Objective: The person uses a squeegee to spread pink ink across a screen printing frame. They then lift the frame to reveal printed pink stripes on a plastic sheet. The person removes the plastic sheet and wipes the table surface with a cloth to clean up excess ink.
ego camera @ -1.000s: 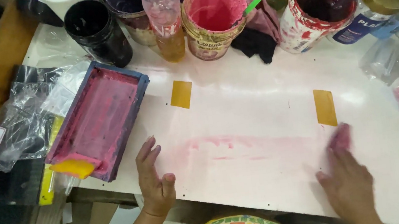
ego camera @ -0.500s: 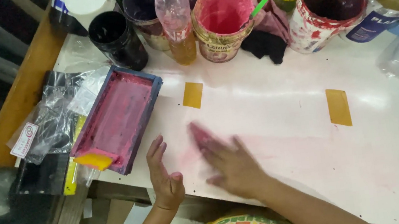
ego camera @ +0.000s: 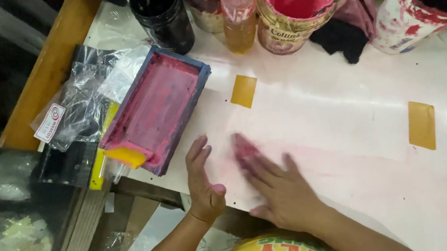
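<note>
Both palms press flat, grasping nothing: the right hand [ego camera: 275,184], fingertips stained pink, lies on the pink smear [ego camera: 317,159] near the table's [ego camera: 343,95] front edge, and the left hand [ego camera: 203,181] braces just beside it. A pink-coated tray [ego camera: 157,108] sits at the left edge, paint tubs [ego camera: 297,5] along the back. Even pressure, kept between the two yellow tabs [ego camera: 243,90], would serve best here.

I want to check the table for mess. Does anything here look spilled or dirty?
Yes. A pink smear spreads across the white table beside the right hand, whose fingertips are stained pink. The white tub at the back has red streaks down its outside.
</note>
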